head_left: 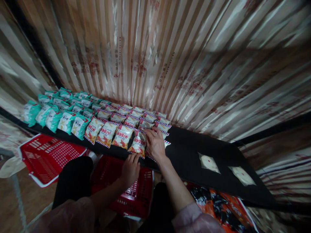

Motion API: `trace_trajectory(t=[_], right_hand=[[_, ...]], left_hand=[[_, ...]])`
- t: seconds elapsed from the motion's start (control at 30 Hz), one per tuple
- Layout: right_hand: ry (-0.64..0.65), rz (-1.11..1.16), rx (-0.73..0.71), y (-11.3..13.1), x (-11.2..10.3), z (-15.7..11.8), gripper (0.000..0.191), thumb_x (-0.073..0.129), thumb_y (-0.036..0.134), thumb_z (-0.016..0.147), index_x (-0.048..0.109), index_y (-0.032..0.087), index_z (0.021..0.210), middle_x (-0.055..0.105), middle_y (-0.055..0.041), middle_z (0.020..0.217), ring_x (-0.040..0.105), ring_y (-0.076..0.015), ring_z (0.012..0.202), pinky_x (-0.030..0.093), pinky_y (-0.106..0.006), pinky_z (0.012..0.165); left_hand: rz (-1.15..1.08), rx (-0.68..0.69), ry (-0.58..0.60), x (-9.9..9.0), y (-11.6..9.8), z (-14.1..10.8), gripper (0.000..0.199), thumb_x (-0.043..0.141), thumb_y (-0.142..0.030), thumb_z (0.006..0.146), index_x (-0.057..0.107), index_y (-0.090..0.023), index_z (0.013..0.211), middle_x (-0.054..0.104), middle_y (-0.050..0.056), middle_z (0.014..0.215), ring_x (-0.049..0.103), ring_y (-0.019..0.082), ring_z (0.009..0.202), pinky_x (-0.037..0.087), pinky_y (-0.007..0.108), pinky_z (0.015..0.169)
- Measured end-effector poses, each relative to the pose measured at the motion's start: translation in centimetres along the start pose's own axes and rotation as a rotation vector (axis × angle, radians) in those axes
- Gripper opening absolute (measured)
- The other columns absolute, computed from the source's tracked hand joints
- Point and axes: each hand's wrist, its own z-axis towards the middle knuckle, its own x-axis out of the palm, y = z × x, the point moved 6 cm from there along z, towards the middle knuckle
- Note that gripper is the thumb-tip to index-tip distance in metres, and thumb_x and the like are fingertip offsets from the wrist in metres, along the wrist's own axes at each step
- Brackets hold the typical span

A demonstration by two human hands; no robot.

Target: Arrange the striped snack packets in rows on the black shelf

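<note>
Rows of orange-and-white snack bags [121, 136] with red and blue striped edges stand on a long black shelf [187, 145]. At the right end of the front row, my left hand [131, 170] pinches the bottom edge of one snack bag [138, 144]. My right hand [156, 142] is closed at that bag's right side, its fingers near the top edge; they partly hide the bags behind. Teal-and-white snack bags [65, 122] stand in rows to the left of the orange ones.
Two flat, clear-wrapped white packets [209, 162] lie toward the shelf's right end. Below the shelf are a red basket [143, 191] between my knees, another red basket [51, 158] at left, and black-and-orange packages [221, 207] at right. A pleated, printed curtain [155, 58] hangs behind.
</note>
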Motion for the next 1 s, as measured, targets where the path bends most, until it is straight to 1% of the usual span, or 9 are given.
trace_trajectory(t=[0.07,0.17,0.23,0.3,0.43,0.57,0.67,0.83,1.0], right_hand=[[0.158,-0.066,-0.034,0.2,1.4,1.9,0.028,0.044,0.019,0.088,0.066,0.021,0.107,0.067,-0.0054,0.109,0.044,-0.0239,0.115,0.038,-0.039,0.097],[0.386,-0.16,-0.05,0.3,3.6,3.6,0.029,0.042,0.017,0.089,0.067,0.021,0.103,0.067,-0.0057,0.109,0.045,-0.0225,0.114,0.034,-0.036,0.098],[0.491,-0.214,-0.03,0.1,4.7,4.1,0.029,0.043,0.016,0.087,0.065,0.02,0.105,0.067,-0.0066,0.109,0.045,-0.0229,0.114,0.034,-0.036,0.097],[0.544,-0.254,-0.008,-0.1,5.3,4.4,0.029,0.044,0.018,0.087,0.064,0.02,0.108,0.067,-0.0079,0.108,0.045,-0.0242,0.114,0.035,-0.036,0.095],[0.554,-0.302,0.02,-0.3,5.7,4.8,0.025,0.047,0.02,0.086,0.066,0.018,0.102,0.069,-0.0105,0.099,0.048,-0.0247,0.108,0.037,-0.033,0.09],[0.517,-0.306,0.028,-0.7,6.0,5.1,0.023,0.047,0.019,0.085,0.069,0.018,0.09,0.069,-0.0107,0.09,0.053,-0.0233,0.1,0.039,-0.031,0.087],[0.494,-0.287,0.022,-1.2,6.3,5.3,0.024,0.046,0.019,0.086,0.07,0.019,0.086,0.069,-0.0097,0.085,0.056,-0.0218,0.095,0.039,-0.03,0.087],[0.449,-0.275,0.012,-1.7,6.4,5.7,0.024,0.046,0.022,0.086,0.07,0.019,0.092,0.069,-0.0103,0.086,0.056,-0.0215,0.093,0.039,-0.032,0.088],[0.411,-0.29,-0.005,-1.1,6.2,5.8,0.026,0.045,0.019,0.086,0.07,0.018,0.093,0.068,-0.0108,0.088,0.054,-0.0231,0.095,0.038,-0.033,0.088]], left_hand=[[0.011,-0.026,0.017,0.0,-0.1,0.2,0.037,0.041,-0.012,0.085,0.048,-0.015,0.121,0.055,0.01,0.114,0.05,0.023,0.105,0.045,0.041,0.094],[0.033,-0.058,0.039,-0.1,-0.1,0.4,0.037,0.042,-0.013,0.084,0.048,-0.014,0.121,0.056,0.011,0.113,0.05,0.023,0.104,0.045,0.041,0.094],[0.04,-0.065,0.046,0.0,0.0,0.5,0.037,0.041,-0.013,0.085,0.047,-0.014,0.121,0.056,0.011,0.113,0.05,0.023,0.104,0.045,0.041,0.094],[0.039,-0.063,0.045,0.1,0.0,0.6,0.038,0.041,-0.013,0.085,0.047,-0.014,0.122,0.055,0.01,0.113,0.05,0.023,0.104,0.045,0.04,0.094],[0.033,-0.064,0.034,0.1,0.1,0.6,0.037,0.042,-0.013,0.084,0.048,-0.015,0.121,0.056,0.009,0.112,0.05,0.023,0.103,0.045,0.039,0.093],[0.038,-0.062,0.024,0.1,0.1,0.7,0.037,0.042,-0.013,0.083,0.049,-0.015,0.119,0.057,0.01,0.111,0.051,0.024,0.102,0.047,0.04,0.09],[0.043,-0.061,0.016,0.1,0.0,0.9,0.036,0.042,-0.014,0.083,0.049,-0.014,0.119,0.057,0.011,0.11,0.051,0.024,0.101,0.049,0.041,0.088],[0.017,-0.08,0.022,0.2,0.0,1.6,0.037,0.043,-0.014,0.083,0.048,-0.015,0.12,0.058,0.009,0.111,0.052,0.023,0.101,0.048,0.039,0.089],[0.045,-0.101,0.01,0.5,0.4,2.0,0.037,0.042,-0.014,0.083,0.048,-0.015,0.12,0.058,0.01,0.113,0.052,0.024,0.102,0.047,0.041,0.091]])
